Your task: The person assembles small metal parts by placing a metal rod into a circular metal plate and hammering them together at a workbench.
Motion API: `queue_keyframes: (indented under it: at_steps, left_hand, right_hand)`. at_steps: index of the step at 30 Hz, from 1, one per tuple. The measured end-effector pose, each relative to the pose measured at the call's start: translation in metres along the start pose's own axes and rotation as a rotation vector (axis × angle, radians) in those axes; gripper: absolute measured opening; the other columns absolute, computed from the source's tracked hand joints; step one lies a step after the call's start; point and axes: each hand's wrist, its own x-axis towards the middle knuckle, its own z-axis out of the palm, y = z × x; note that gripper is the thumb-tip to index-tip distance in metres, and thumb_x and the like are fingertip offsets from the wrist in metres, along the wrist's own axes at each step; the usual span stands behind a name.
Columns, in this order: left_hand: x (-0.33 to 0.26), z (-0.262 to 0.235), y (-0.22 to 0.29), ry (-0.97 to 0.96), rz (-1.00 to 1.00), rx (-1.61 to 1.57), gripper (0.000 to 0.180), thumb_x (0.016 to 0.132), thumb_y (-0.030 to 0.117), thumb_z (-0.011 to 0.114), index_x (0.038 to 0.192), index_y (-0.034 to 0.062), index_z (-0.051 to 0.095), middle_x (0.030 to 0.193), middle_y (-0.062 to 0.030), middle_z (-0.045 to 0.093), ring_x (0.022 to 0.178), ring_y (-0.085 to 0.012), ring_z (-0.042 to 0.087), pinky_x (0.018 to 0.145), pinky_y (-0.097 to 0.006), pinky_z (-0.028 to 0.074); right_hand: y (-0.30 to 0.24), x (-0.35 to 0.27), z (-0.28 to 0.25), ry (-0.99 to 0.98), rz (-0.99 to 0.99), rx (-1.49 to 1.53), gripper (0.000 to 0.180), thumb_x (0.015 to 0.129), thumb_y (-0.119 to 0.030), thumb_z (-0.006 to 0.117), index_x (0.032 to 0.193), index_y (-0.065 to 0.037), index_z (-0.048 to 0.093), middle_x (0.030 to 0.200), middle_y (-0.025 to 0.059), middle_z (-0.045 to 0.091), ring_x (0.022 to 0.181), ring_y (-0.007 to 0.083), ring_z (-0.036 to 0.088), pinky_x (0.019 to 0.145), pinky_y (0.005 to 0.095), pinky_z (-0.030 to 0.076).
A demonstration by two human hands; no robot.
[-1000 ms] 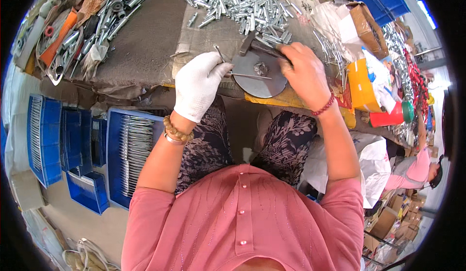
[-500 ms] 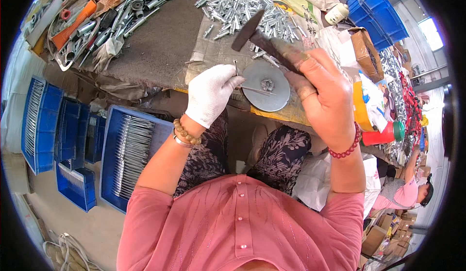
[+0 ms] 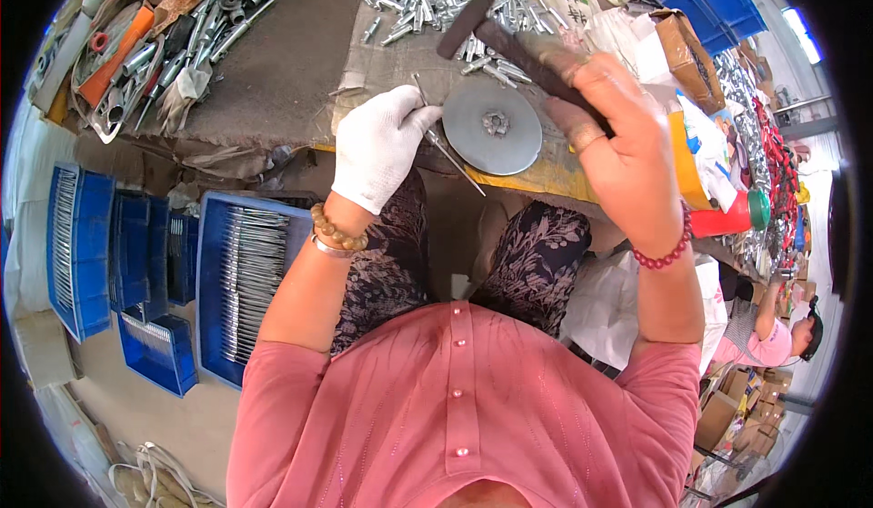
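In a white knitted glove, my left hand (image 3: 380, 149) pinches a thin metal rod (image 3: 461, 168) between thumb and fingers. The rod slants from above the fingers down to the right, past the bench's front edge. Just right of it sits a round grey metal disc (image 3: 486, 153) with a rough raised lump at its centre. My bare right hand (image 3: 627, 144) is closed around the handle of a hammer (image 3: 469, 19). Its dark head is raised over the bench, beyond the disc and in front of a pile of short metal tubes (image 3: 414, 8).
Blue bins (image 3: 207, 308) of metal rods stand at the lower left. Tools and gloves heap around an orange-handled piece (image 3: 116, 58) at the far left. A red bottle (image 3: 723, 221) with a green cap, a cardboard box (image 3: 684, 58) and another person (image 3: 768, 340) are to the right.
The rod has swung off the disc, its lower end now pointing down past the bench edge. Both hands have shifted slightly in view, and the hammer is still raised.
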Motion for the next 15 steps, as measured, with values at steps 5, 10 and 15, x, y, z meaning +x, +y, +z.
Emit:
queue_keyframes:
  at_steps: [5, 10, 15]
  left_hand:
    - [0.001, -0.001, 0.003, -0.022, -0.046, 0.009, 0.027, 0.094, 0.028, 0.076, 0.087, 0.0038, 0.066, 0.082, -0.0187, 0.067, 0.080, -0.0397, 0.066, 0.069, -0.046, 0.051]
    - [-0.001, -0.003, 0.005, -0.033, -0.084, -0.063, 0.025, 0.093, 0.025, 0.078, 0.087, 0.0029, 0.068, 0.081, -0.0179, 0.066, 0.078, -0.0377, 0.066, 0.069, -0.043, 0.052]
    - [-0.003, -0.005, 0.006, -0.053, -0.122, -0.034, 0.017, 0.094, 0.017, 0.077, 0.093, 0.0013, 0.072, 0.079, -0.0144, 0.068, 0.072, -0.0252, 0.065, 0.068, -0.036, 0.051]
  right_hand:
    - [0.064, -0.034, 0.041, -0.088, 0.322, 0.199, 0.040, 0.092, -0.004, 0.073, 0.132, -0.004, 0.068, 0.114, 0.0176, 0.069, 0.101, 0.0357, 0.067, 0.090, 0.0361, 0.054]
    - [0.082, -0.047, 0.053, -0.163, 0.275, -0.091, 0.034, 0.088, -0.010, 0.076, 0.121, -0.004, 0.072, 0.099, 0.0134, 0.066, 0.095, 0.0369, 0.066, 0.084, 0.0427, 0.055]
    - [0.029, -0.058, 0.072, -0.068, 0.111, -0.186, 0.017, 0.081, -0.014, 0.080, 0.090, -0.009, 0.067, 0.089, 0.0089, 0.059, 0.083, 0.0306, 0.066, 0.073, 0.0421, 0.054]
